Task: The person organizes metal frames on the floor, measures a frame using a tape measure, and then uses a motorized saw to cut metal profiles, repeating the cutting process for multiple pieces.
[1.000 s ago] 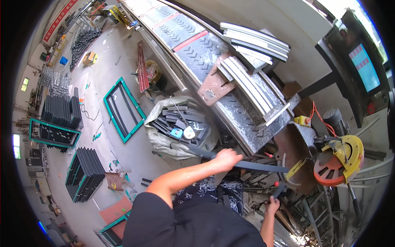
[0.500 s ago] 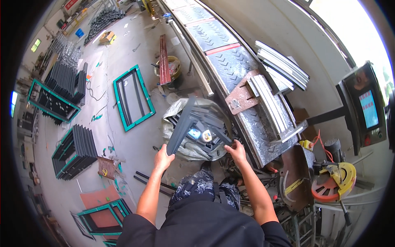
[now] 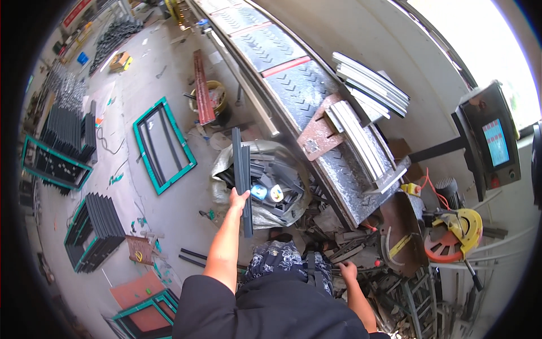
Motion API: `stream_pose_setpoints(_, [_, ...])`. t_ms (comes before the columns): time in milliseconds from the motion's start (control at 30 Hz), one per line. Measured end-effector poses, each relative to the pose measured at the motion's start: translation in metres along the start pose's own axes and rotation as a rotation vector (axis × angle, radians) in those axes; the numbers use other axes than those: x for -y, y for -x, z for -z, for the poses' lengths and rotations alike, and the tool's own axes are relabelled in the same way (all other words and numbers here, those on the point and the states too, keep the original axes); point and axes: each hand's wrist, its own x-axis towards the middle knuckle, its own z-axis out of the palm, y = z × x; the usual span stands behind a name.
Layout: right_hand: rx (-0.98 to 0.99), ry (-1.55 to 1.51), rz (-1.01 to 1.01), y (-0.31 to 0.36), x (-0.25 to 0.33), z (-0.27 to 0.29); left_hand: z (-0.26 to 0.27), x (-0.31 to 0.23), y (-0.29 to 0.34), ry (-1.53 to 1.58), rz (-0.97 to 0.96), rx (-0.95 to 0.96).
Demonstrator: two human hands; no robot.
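Observation:
My left hand (image 3: 239,199) is closed round dark grey metal profile pieces (image 3: 243,169), which lie side by side lengthwise over the left part of a sack. The pale woven sack (image 3: 220,164) stands open in front of me, full of dark profile offcuts (image 3: 291,172). Two small round-topped items, one blue and white (image 3: 258,192) and one white and yellow (image 3: 276,194), rest among the offcuts. Low on the right, my right hand (image 3: 348,271) hangs beside a heap of metal scraps (image 3: 389,294); its fingers look loosely extended, with nothing visible in them.
A long machine bed (image 3: 293,85) runs along the right, carrying silver profiles (image 3: 358,138). Beyond it are a control screen (image 3: 494,142) and a yellow-and-orange cut-off saw (image 3: 454,237). A green-edged frame (image 3: 164,147) lies on the floor at left, near stacked dark frames (image 3: 101,226) and a yellow bucket (image 3: 217,99).
My right hand has let go of the profile and dropped down to the right. The dark pieces, earlier spread at an angle between both hands, now lie together in my left hand.

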Motion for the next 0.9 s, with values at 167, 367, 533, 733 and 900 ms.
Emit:
stream_pose_setpoints(167, [-0.131,-0.243,-0.475,0.059,-0.104,-0.013,0.002,0.024,-0.019,-0.303,0.03,-0.152])
stream_pose_setpoints(367, [0.063,-0.587,-0.529,0.106,-0.089,-0.064,0.025,0.025,0.0,-0.428,-0.095,-0.116])
stream_pose_setpoints(533, [0.085,-0.367,-0.204,0.09,-0.048,-0.098,0.039,0.013,0.001,-0.788,0.015,0.002])
stream_pose_setpoints(733, [-0.039,-0.653,-0.128,0.082,-0.028,-0.094,0.028,-0.006,0.019,-0.955,0.02,-0.043])
stream_pose_setpoints(900, [-0.157,-0.848,-0.222,0.137,-0.067,-0.116,0.005,-0.022,0.061,-1.208,-0.348,-0.39])
